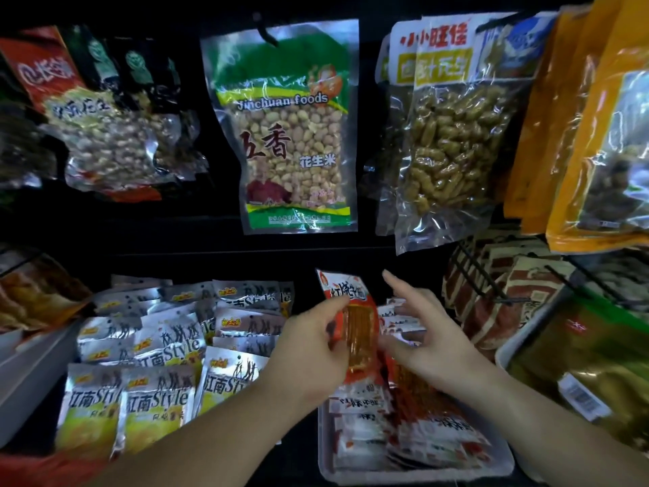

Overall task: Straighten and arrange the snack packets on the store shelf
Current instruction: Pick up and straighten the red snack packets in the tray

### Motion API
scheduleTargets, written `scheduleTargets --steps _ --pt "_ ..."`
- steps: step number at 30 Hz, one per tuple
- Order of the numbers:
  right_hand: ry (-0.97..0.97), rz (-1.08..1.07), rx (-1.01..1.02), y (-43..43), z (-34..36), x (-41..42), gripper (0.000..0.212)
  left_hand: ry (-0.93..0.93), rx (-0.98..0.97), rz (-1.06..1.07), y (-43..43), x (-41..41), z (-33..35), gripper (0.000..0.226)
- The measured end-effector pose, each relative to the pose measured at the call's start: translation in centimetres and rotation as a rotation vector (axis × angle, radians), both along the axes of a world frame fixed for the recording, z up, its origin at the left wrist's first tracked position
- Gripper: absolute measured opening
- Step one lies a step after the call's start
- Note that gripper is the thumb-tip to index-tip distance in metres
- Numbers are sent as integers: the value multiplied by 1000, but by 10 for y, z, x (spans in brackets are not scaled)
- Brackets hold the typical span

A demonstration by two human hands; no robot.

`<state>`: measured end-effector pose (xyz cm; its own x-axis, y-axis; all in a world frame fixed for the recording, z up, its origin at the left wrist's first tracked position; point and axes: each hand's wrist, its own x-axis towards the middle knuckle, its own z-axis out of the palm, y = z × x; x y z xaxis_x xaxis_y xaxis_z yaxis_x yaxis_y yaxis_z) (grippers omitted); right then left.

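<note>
My left hand (312, 349) pinches a red and orange snack packet (354, 318) and holds it upright above a white tray (328, 465). The tray holds several similar red and white packets (414, 441) lying in a loose pile. My right hand (425, 332) hovers just right of the held packet, fingers straight and spread, with the index finger pointing up. Whether it touches the packet I cannot tell. Left of the tray lie several silver and yellow packets (154, 381) in overlapping rows.
Above hang bags on hooks: a green peanut bag (291, 135) in the middle, a clear bag of coated peanuts (453, 142) to its right, orange bags (597, 128) far right. A wire basket (491, 286) with brown packets stands right of the tray.
</note>
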<state>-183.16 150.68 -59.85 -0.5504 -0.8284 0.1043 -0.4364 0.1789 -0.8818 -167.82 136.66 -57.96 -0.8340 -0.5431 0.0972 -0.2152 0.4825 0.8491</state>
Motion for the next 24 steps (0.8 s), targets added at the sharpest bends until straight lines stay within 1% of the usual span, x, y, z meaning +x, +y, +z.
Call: scheduleTargets --steps 1,2,3,4,5,6,8,10,11,12,13,15,16,18,21,22,24 --pt "-73 1 -58 -3 3 4 75 -8 -67 -12 -1 0 -3 56" --pt "-200 26 -93 -8 7 8 64 -3 -84 -49 1 -1 -4 53" --pt "-325 58 -113 -12 10 12 56 10 -65 -101 4 -3 -4 50" --pt "-408 75 -127 -15 11 15 51 24 -20 -151 9 -6 -6 45" --pt "-435 68 -136 -17 13 18 49 38 63 -187 13 -8 -5 40" --pt "-431 52 -140 -18 14 20 48 48 156 -202 16 -9 -5 35" --pt "-396 15 -145 -17 14 19 50 65 246 -164 16 -10 -6 32" --pt "-357 -40 -138 -15 16 17 56 72 175 -21 7 -11 -10 37" --pt "-353 -57 -132 -15 16 16 61 59 120 53 3 -11 -10 36" --pt "-363 -53 -128 -15 15 14 67 43 108 108 -1 -10 -10 35" --pt "-373 -40 -128 -15 14 14 71 23 171 135 -4 -9 -9 34" --pt "-393 -9 -139 -15 11 11 76 2 444 112 -4 -7 -8 35" --pt "-391 -7 -134 -15 10 10 76 -5 545 100 -4 -7 -7 37" --pt "-369 -42 -106 -15 5 8 69 -1 576 115 -6 -6 -7 39" --pt "-422 -154 -79 -15 4 5 49 40 514 175 -9 -8 -5 42" --pt "-460 -165 -81 -14 3 2 45 42 496 174 -9 -8 -4 45" --pt "-523 -211 -117 -14 4 -1 40 18 488 94 -7 -5 -3 56"
